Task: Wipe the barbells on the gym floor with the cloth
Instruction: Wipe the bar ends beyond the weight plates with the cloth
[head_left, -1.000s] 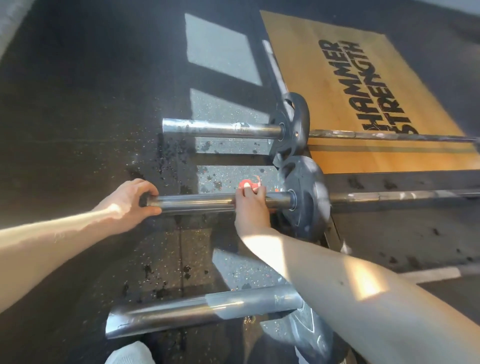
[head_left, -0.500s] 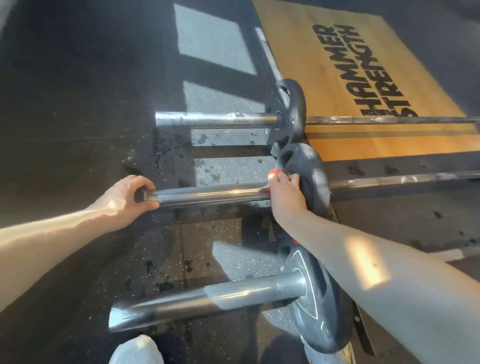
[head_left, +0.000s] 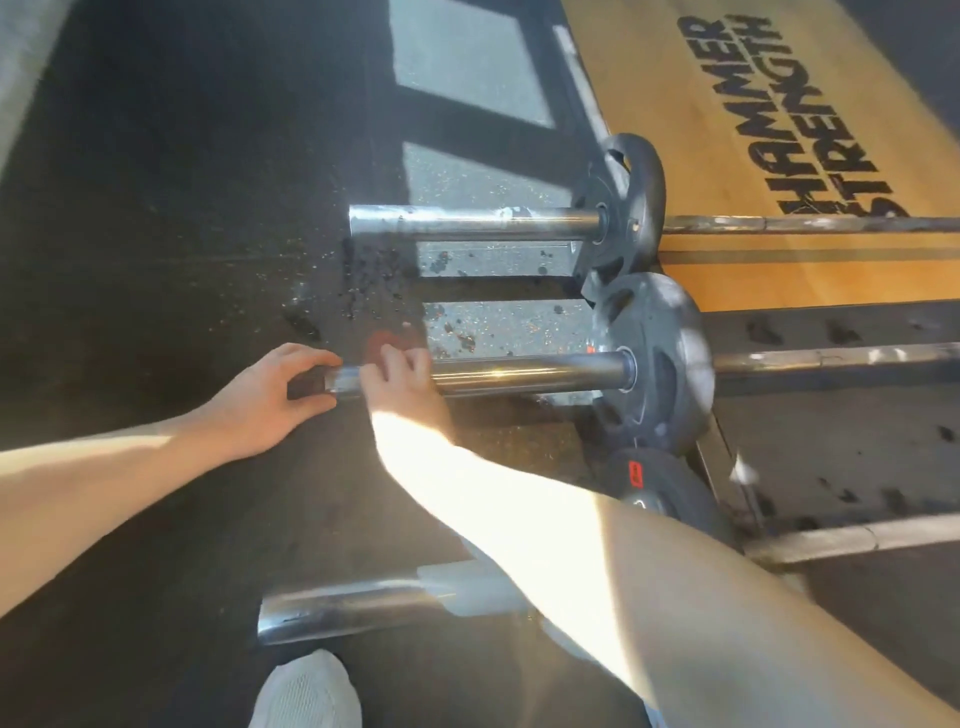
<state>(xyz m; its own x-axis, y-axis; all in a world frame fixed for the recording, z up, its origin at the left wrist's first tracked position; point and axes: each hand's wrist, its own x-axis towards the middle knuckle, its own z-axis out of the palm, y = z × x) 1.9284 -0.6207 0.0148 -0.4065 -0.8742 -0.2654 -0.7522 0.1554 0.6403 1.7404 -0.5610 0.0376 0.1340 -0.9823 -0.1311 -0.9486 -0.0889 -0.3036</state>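
Note:
Three barbells lie side by side on the dark gym floor. On the middle barbell's steel sleeve, my left hand cups the free end. My right hand is wrapped over the same sleeve right beside the left hand, pressing a red cloth against the metal; only a blurred edge of the cloth shows above my fingers. A black weight plate sits at the sleeve's inner end. The far barbell and the near barbell lie untouched.
A wooden lifting platform with black lettering lies at the upper right. Dark wet spots dot the rubber floor near the sleeves. Another black plate sits on the near bar. My white shoe shows at the bottom edge.
My right hand with the cloth slid left along the middle sleeve, from the plate to the free end beside my left hand. The left hand stayed on the end.

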